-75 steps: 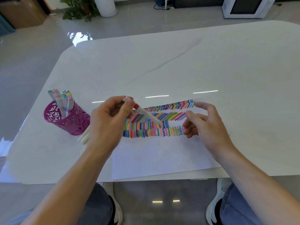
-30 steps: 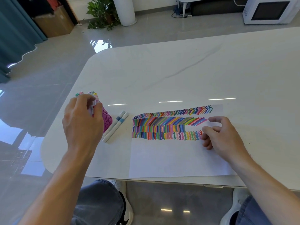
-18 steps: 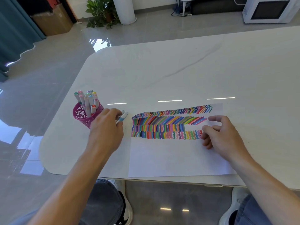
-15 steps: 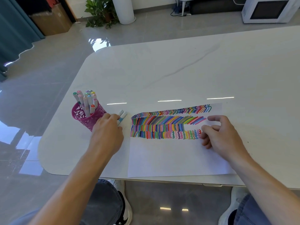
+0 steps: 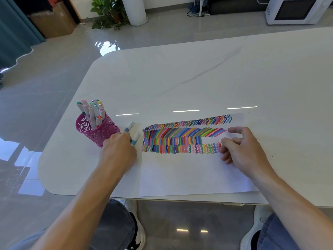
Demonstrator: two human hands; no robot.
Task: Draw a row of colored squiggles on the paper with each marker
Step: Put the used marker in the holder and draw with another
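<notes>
Markers [image 5: 91, 112] in the pink cup [image 5: 100, 134] got the red one [image 5: 98, 117] back; left hand [image 5: 118, 150] now sits on the two loose markers [image 5: 135, 138] beside the paper [image 5: 189, 174], pinch unclear. Right hand [image 5: 246, 152], fingers relaxed, steadies the paper. New colour next, probably.

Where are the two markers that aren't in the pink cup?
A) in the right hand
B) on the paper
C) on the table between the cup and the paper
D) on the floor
C: the two loose markers lie on the table, between the pink cup and the paper, by the left hand.
</notes>
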